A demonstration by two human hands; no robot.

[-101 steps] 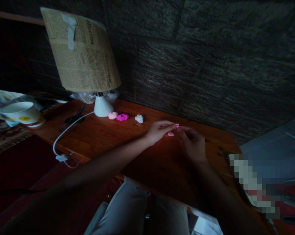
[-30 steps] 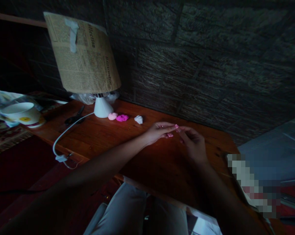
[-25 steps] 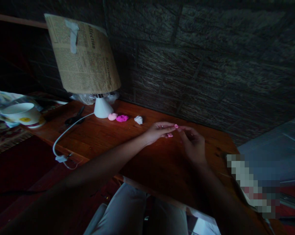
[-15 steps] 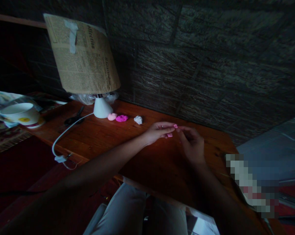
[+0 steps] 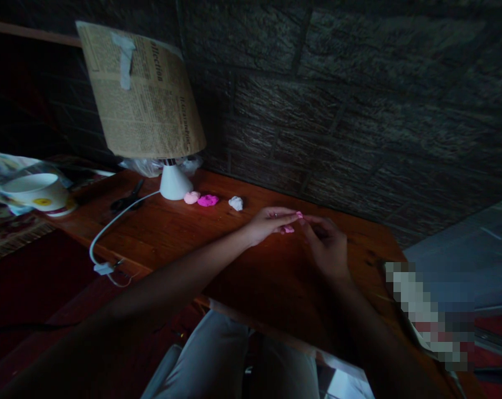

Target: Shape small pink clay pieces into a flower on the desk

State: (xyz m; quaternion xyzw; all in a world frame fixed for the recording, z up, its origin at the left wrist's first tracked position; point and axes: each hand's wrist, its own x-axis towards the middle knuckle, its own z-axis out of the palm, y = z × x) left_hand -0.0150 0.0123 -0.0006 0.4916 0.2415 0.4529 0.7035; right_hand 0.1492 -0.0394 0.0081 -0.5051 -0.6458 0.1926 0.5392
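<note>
A small piece of pink modelling clay is pinched between the fingertips of my left hand and my right hand. Both hands are closed on it above the table. A second bit of pink clay shows under my left hand's fingers; whether it is held or lies on the table I cannot tell. To the left of my hands, a white lump of clay rests on the wood. Beyond it sit a magenta lump and a pale pink lump, touching, beside the lamp base.
A lamp with a newspaper-print shade and a white cord stands at the back left of the wooden table. Black scissors and a paper cup lie farther left. A stone wall rises behind; a pixelated object is at the right edge.
My hands stay in nearly the same place with small finger movements on the pink clay. The lumps on the table have not moved; the view has shifted slightly.
</note>
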